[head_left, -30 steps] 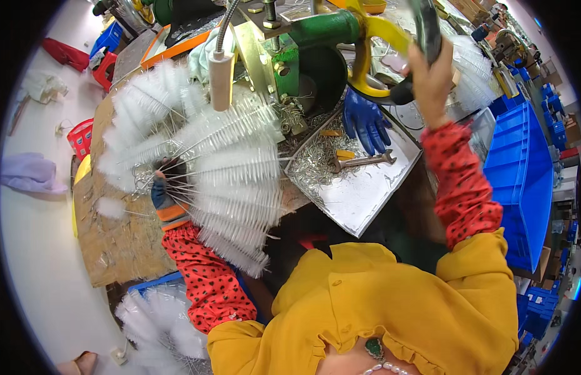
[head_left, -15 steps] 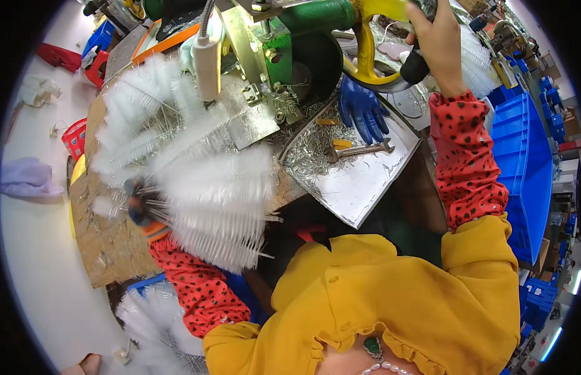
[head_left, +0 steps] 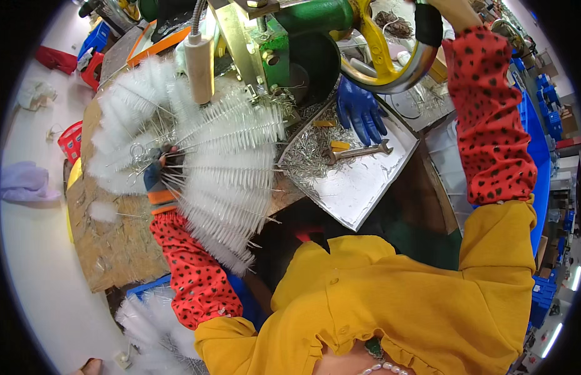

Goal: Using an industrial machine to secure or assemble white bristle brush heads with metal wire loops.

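My left hand (head_left: 158, 178) is clenched around the wire stems of a fan of white brushes (head_left: 221, 162), which spread out over the board ahead of my fist. My right hand (head_left: 450, 9) grasps the black handle (head_left: 428, 24) on the yellow wheel (head_left: 390, 59), above the metal tray (head_left: 365, 187).

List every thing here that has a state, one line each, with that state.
left hand: gloved, gripping a fanned bunch of white bottle brushes
right hand: raised, gripping the yellow machine handle
metal tray: littered with wire scraps
wrench: lying flat in the tray
blue glove: unworn, draped over the tray's edge
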`<action>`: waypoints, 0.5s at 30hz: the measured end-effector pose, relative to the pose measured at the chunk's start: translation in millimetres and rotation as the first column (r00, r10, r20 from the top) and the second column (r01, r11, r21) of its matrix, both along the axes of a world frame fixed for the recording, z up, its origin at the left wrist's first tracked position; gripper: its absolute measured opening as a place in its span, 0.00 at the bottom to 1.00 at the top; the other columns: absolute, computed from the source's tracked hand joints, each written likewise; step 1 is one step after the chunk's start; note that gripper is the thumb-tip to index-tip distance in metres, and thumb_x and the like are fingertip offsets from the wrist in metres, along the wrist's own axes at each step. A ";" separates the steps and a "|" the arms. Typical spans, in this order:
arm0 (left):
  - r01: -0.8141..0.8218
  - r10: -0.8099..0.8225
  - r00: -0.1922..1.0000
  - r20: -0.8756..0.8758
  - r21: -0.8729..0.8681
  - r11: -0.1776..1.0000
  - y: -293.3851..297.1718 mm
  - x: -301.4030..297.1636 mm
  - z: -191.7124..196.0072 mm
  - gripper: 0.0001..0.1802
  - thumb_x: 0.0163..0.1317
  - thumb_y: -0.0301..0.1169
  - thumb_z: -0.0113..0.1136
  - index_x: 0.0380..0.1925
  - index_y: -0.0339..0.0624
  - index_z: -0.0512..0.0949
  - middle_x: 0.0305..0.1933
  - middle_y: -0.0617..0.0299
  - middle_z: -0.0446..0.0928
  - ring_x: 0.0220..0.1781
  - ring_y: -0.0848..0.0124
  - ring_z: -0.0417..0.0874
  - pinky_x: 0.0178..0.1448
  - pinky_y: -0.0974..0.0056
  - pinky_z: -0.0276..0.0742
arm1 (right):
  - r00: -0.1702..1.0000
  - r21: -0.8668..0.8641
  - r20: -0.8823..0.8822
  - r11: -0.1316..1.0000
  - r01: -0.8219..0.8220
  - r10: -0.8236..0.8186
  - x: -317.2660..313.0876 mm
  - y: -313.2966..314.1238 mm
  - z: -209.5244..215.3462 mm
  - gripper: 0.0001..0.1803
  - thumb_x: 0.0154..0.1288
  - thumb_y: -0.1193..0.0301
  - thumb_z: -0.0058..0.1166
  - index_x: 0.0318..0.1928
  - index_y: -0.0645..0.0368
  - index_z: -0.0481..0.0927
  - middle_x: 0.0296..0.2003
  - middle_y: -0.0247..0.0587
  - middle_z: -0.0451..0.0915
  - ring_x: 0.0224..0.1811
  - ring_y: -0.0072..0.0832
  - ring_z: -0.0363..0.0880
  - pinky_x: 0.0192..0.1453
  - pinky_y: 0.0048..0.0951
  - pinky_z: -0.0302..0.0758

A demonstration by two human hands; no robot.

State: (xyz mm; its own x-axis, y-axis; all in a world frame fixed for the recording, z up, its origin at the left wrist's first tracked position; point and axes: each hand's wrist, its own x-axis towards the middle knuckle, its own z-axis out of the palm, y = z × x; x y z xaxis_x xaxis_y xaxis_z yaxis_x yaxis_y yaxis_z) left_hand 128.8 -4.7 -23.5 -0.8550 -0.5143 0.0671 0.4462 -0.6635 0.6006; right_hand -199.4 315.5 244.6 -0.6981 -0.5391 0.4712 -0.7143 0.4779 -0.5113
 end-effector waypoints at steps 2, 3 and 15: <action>0.044 -0.055 0.996 0.067 0.160 0.986 -2.1 -5.8 2.6 0.11 0.49 0.20 0.50 0.35 0.38 0.70 0.43 0.50 0.72 0.47 0.55 0.72 0.52 0.52 0.70 | 0.997 0.063 0.071 0.998 0.012 -0.016 -17.5 -3.2 7.0 0.14 0.51 0.71 0.46 0.33 0.71 0.68 0.17 0.42 0.70 0.15 0.24 0.69 0.15 0.24 0.66; 0.000 -0.007 0.998 0.063 0.110 0.994 -3.4 -9.0 -1.0 0.12 0.49 0.20 0.49 0.36 0.36 0.70 0.44 0.49 0.71 0.48 0.54 0.71 0.51 0.51 0.70 | 0.881 0.215 -0.395 0.959 -0.186 0.260 -45.3 0.6 6.8 0.12 0.51 0.71 0.46 0.32 0.70 0.68 0.17 0.41 0.70 0.13 0.23 0.69 0.13 0.22 0.65; -0.112 0.098 0.990 0.099 0.139 0.984 -4.4 -5.2 -8.8 0.11 0.50 0.18 0.46 0.36 0.33 0.69 0.46 0.45 0.70 0.50 0.52 0.70 0.53 0.47 0.69 | 0.982 0.143 0.177 0.985 -0.091 0.065 -30.5 -26.0 13.6 0.10 0.52 0.71 0.45 0.31 0.67 0.69 0.18 0.39 0.71 0.15 0.21 0.70 0.15 0.20 0.64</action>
State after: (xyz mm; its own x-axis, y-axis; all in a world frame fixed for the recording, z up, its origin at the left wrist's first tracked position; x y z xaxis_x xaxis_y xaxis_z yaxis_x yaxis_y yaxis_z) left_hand 123.6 -9.0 -32.3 -0.7948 -0.6001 -0.0901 0.4655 -0.6981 0.5440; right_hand -229.9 289.5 258.2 -0.7139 -0.6508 0.2584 -0.6609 0.5043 -0.5558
